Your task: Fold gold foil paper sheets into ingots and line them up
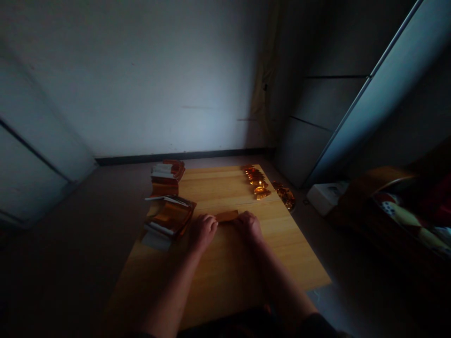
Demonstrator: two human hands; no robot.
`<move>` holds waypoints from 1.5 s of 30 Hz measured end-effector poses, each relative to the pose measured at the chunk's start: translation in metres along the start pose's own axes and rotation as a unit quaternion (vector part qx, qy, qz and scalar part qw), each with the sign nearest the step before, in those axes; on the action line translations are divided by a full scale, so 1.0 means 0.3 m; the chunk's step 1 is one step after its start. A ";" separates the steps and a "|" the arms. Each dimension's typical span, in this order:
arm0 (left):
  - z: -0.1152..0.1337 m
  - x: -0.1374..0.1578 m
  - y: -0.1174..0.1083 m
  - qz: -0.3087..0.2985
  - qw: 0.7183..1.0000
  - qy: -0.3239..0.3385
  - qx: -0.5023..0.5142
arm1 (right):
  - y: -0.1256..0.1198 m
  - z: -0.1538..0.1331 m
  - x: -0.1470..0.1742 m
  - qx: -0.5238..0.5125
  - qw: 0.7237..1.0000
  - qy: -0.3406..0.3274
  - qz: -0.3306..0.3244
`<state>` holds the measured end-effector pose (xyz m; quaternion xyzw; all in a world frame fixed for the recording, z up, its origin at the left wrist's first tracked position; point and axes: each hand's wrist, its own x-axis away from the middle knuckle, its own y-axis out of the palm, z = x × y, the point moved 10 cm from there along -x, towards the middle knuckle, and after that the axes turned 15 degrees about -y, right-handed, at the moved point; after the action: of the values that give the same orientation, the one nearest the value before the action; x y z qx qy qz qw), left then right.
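Between my two hands a small folded strip of gold foil paper [226, 216] is held just over the table. My left hand [204, 230] pinches its left end with closed fingers. At the right end, the fingers of my right hand [249, 226] are closed on it too. Left of my left hand lies a stack of gold foil sheets [172, 215] with white edges, partly fanned. Behind that is another pile of foil sheets [165, 180]. A row of shiny folded gold foil pieces [256, 180] sits at the table's far right.
The wooden table [289, 249] stands near a pale wall [169, 84]. More shiny foil pieces [284, 196] lie beyond its right edge, lower down. Further right are a white box [326, 197] and a wooden piece of furniture with patterned cloth [405, 216]. The room is dim.
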<state>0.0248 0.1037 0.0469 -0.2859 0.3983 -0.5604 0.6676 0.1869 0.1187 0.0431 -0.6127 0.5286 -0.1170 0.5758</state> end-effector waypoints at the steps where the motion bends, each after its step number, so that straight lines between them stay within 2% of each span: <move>1: 0.000 -0.001 0.001 0.001 1.000 -0.002 -0.005 | 0.003 0.007 -0.002 0.003 1.000 0.008 -0.009; 8: -0.002 -0.004 0.012 0.003 1.000 0.002 -0.018 | 0.015 0.030 -0.017 0.012 0.994 0.018 -0.105; 14: 0.000 -0.016 0.025 -0.001 0.995 -0.028 -0.099 | 0.017 0.040 -0.022 0.062 0.977 0.095 -0.179; 18: 0.008 -0.017 0.026 0.005 0.989 -0.039 -0.144 | 0.019 0.033 -0.028 0.067 0.969 0.117 -0.208; 26: 0.008 -0.023 0.035 -0.001 0.979 -0.055 -0.195 | -0.007 0.010 -0.027 0.091 0.968 0.124 -0.197; 35: 0.006 -0.037 0.052 -0.029 0.970 -0.062 -0.233 | 0.018 0.025 -0.023 0.108 0.969 0.114 -0.190; 45: 0.015 -0.034 0.050 -0.028 0.965 -0.066 -0.254 | 0.017 0.016 -0.024 0.119 0.967 0.123 -0.187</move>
<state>0.0360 0.1165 0.0392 -0.4934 0.4742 -0.4397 0.5817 0.1849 0.1284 0.0407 -0.6088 0.4535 -0.3587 0.5431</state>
